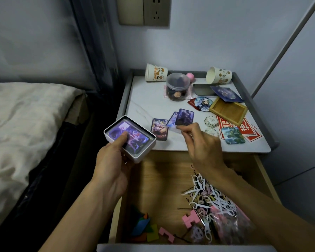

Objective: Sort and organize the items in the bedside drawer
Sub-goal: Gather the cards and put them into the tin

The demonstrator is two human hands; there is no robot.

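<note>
a pale blue-grey wall [207, 42] rises behind a bedside table [144, 102] with a marble-look top and a raised grey rim, its light wooden drawer [162, 179] pulled open. a beige double socket panel [144, 10] sits high on the wall. at left, a bed [25, 115] with rumpled cream bedding meets a dark curtain [93, 42]. a grey panel [298, 88] with a pale slanting edge fills the right. the light is dim and cool.

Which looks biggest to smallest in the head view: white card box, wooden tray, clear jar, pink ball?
white card box (nearer the camera, so unsure)
wooden tray
clear jar
pink ball
</note>
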